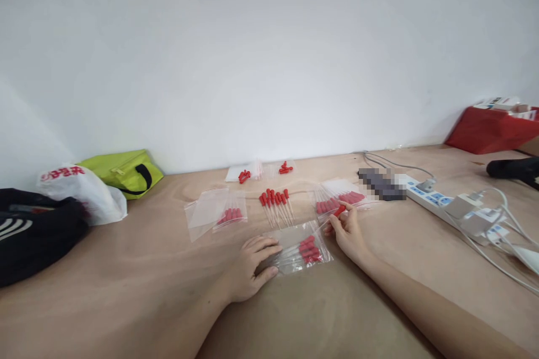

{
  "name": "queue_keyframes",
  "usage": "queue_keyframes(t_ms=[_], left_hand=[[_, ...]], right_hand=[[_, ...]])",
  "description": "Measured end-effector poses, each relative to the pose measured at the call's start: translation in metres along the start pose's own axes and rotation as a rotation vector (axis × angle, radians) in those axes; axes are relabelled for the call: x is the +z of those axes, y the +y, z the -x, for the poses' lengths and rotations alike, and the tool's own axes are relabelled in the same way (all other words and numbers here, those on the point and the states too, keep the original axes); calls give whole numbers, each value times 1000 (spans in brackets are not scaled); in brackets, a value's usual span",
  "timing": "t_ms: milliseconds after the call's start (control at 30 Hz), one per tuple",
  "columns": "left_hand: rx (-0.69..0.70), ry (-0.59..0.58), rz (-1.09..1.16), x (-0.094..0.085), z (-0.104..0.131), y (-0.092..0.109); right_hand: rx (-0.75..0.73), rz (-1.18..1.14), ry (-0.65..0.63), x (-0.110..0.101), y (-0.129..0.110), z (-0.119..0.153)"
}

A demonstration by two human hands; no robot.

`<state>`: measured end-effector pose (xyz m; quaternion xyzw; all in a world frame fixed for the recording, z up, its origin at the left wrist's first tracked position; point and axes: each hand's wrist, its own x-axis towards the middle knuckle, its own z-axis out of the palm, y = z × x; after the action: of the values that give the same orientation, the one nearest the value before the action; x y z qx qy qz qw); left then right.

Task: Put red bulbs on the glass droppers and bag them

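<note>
A clear zip bag (pixel 290 269) holding several droppers with red rubber bulbs lies flat in front of me. My left hand (pixel 252 266) rests on its left end, thumb and fingers apart. Just past the bag's right edge, my right hand (pixel 347 233) pinches a red-bulbed dropper (pixel 339 211), its thin stem slanting down left toward the bag. Loose droppers (pixel 275 199) lie side by side beyond the bag. To their right, another bag (pixel 326 206) contains several red-bulbed droppers. On the left, a similar filled bag (pixel 231 213) overlaps a clear bag (pixel 202 213).
Loose red bulbs (pixel 244 176) lie on bags near the wall, with more bulbs (pixel 285 168) beside them. A power strip (pixel 442 200) with chargers and cables runs along the right, near a dark phone-like object (pixel 381 185). Left stand a green bag (pixel 126 171) and white plastic bag (pixel 92 196).
</note>
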<state>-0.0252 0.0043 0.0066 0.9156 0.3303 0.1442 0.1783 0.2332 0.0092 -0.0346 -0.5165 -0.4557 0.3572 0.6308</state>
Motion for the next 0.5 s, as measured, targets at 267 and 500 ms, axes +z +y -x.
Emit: queue_keyframes(t_ms=[267,500], left_hand=[[3,13,1,1,0,0],[-16,-1,-5,0,0,1]], right_hand=[[69,-77,-11,6,-3,3],[136,57,-221,6,0,5]])
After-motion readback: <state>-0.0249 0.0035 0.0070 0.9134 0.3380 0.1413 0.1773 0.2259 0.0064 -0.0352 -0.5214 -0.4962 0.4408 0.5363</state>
